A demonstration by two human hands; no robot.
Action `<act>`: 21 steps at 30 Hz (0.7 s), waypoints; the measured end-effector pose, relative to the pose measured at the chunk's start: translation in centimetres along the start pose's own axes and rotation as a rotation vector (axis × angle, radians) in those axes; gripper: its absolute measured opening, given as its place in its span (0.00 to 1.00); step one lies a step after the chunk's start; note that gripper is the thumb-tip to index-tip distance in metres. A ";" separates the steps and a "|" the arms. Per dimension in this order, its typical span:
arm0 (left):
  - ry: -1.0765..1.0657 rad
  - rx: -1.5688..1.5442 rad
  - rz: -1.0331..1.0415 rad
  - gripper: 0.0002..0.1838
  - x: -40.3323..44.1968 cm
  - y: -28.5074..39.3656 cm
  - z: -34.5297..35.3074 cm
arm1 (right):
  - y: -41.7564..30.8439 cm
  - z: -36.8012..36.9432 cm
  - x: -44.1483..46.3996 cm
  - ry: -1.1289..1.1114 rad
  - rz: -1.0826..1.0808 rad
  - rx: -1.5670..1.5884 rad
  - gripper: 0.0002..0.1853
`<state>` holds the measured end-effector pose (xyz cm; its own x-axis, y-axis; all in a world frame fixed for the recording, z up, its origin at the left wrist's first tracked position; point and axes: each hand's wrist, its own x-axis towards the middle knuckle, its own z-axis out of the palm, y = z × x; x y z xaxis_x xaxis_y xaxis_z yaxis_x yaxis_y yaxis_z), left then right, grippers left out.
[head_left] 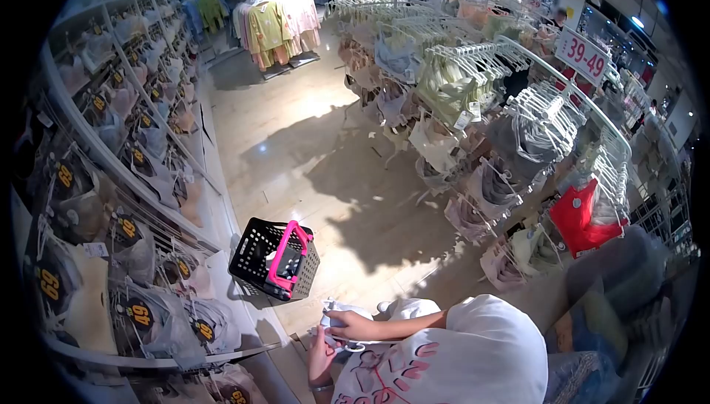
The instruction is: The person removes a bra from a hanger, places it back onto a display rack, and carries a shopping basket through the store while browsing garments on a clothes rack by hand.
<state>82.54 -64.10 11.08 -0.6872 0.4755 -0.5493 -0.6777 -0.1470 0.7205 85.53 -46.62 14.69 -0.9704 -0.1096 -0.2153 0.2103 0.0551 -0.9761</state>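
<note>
My right hand (353, 325) reaches in from a white sleeve, fingers closed on a small pale garment (327, 321). Just below it, my left hand (319, 359), with a band at the wrist, is also closed at the same garment. A white hanger hook (356, 348) sticks out beside the fingers. The garment's exact kind is partly hidden by my hands. On the floor beyond them stands a black shopping basket (255, 256) with a raised pink handle (279, 260); something dark and something whitish lie inside it.
Shelves of bras with price tags (138, 313) line the left side. Racks of hanging bras, a red one (584, 217) among them, fill the right under a 39-49 sign (583, 56). A pale tiled aisle (296, 156) runs between, toward a rack of yellow and pink clothes (275, 25).
</note>
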 end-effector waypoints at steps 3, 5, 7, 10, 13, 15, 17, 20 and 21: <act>-0.069 0.128 0.014 0.11 0.2 0.5 -0.8 | 2.6 0.9 1.3 0.205 -0.338 -0.122 0.18; -0.158 0.207 0.043 0.10 0.6 1.1 -1.5 | 2.2 0.3 1.4 0.091 -0.114 -0.017 0.18; -0.253 0.309 0.105 0.10 1.1 1.4 -2.3 | 1.3 0.2 1.4 0.052 -0.005 0.053 0.18; -0.170 0.140 0.127 0.12 2.5 0.0 -3.6 | 0.7 0.3 1.8 0.108 0.018 0.058 0.18; -0.060 0.023 0.196 0.19 2.6 0.3 -2.6 | 0.9 0.8 2.5 0.177 0.021 -0.026 0.17; -0.069 0.014 0.188 0.20 2.5 1.3 -2.4 | 0.9 1.1 2.8 0.190 0.004 -0.007 0.17; -0.084 0.038 0.176 0.21 2.8 2.1 -2.4 | 1.4 1.3 3.3 0.194 -0.036 0.035 0.16; -0.098 0.098 0.181 0.21 3.1 3.4 -2.1 | 1.5 1.3 4.3 0.227 0.022 0.031 0.15; -0.100 0.122 0.184 0.21 3.0 3.8 -1.9 | 1.3 1.2 4.6 0.247 0.022 0.015 0.14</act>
<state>77.38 -64.84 11.40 -0.7626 0.5351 -0.3634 -0.5026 -0.1366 0.8537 81.49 -48.23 12.37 -0.9648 0.1377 -0.2241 0.2315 0.0402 -0.9720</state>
